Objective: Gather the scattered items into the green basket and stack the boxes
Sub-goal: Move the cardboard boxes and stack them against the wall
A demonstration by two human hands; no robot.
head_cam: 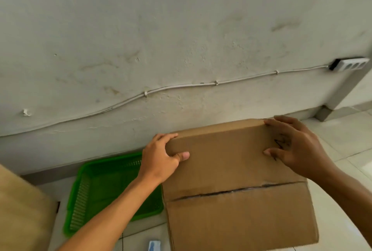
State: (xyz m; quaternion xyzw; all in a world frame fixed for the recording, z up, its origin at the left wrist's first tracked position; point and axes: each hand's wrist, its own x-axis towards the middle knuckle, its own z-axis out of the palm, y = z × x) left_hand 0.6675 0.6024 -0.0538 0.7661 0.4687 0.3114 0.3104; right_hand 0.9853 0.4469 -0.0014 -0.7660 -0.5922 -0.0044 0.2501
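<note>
- Off-white plaster wall (181, 29): rough and stained, filling the upper view; a thin white cable (181, 85) is clipped along it and runs to a white multi-socket power strip (350, 64) at the right.
- Pale glossy tiled floor (342, 142): meets the wall at a grey skirting band.
- Brown corrugated cardboard box (237, 186): rectangular, matte, closed flaps with a dark taped seam across the top and black marker writing near the right far corner. It is held between both hands, just right of the basket and overlapping its right edge in the view; whether it rests on the floor cannot be told.
- Light tan flat-sided object (22, 206): at the lower left edge, partly out of frame, probably another box.
- Green perforated plastic basket (96, 190): shallow, rectangular, slotted walls, on the floor against the wall.
- Right hand (296, 148): fingers spread, wrapped over the far right corner of the box, thumb on top.
- Left hand (161, 158): grips the far left corner, fingers curled over the edge, thumb pressed on top.
- Small blue-and-white item (154, 246): on the floor at the bottom edge, blurred.
</note>
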